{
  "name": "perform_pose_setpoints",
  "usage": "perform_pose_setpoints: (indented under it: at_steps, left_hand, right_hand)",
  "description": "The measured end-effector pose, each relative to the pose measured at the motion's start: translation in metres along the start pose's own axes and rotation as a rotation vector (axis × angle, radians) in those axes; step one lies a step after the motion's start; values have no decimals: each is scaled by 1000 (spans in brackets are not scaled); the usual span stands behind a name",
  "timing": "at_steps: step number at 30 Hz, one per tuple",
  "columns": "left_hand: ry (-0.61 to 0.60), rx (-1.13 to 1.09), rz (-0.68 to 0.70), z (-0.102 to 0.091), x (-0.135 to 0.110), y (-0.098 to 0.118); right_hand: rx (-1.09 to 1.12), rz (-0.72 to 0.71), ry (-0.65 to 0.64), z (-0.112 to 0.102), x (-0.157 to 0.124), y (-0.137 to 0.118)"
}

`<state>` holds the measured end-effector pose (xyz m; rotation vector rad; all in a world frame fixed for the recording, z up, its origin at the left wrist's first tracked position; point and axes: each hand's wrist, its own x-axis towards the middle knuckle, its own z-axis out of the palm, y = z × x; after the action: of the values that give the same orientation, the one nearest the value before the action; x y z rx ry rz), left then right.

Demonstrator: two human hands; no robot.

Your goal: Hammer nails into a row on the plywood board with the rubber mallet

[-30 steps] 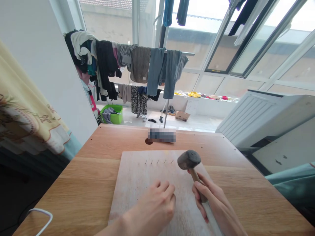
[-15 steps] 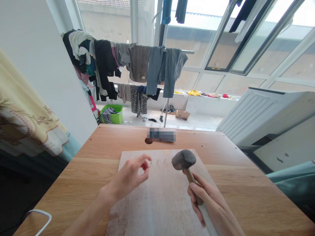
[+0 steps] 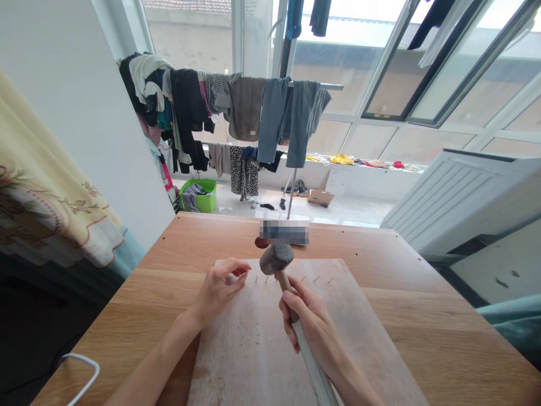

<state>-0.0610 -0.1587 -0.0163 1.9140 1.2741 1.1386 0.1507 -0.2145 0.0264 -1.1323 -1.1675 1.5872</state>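
A pale wooden board [image 3: 350,332] lies on a wooden table [image 3: 169,265]. A row of several small nails [image 3: 316,279] stands near the board's far edge. My right hand [image 3: 306,321] is closed round the handle of a dark-headed mallet [image 3: 276,258], whose head hangs just above the left part of the nail row. My left hand [image 3: 220,288] rests on the board's far left corner, thumb and fingers pinched at the leftmost nail; the nail itself is hidden by the fingertips.
A blurred box [image 3: 284,232] sits at the table's far edge beside a round hole. A white wire hanger [image 3: 80,363] pokes out at the table's near left. Beyond stand a laundry rack [image 3: 236,107], a green basket [image 3: 198,194] and a white radiator-like unit [image 3: 456,197].
My left hand lifted off the middle of the board and moved up-left to pinch at the nail row's left end. The mallet swung left from the right end of the row to above its left part.
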Motion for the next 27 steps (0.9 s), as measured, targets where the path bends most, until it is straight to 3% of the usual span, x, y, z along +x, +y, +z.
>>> perform_pose_setpoints:
  at_steps: [5,27]
  left_hand:
    - [-76,25,-4,-6,-5,-8]
    - [-79,-10,-39,-4,-7,-9]
  right_hand:
    - [14,2,-10,-1,-4,9]
    - [-24,-76,-101,17,0,23]
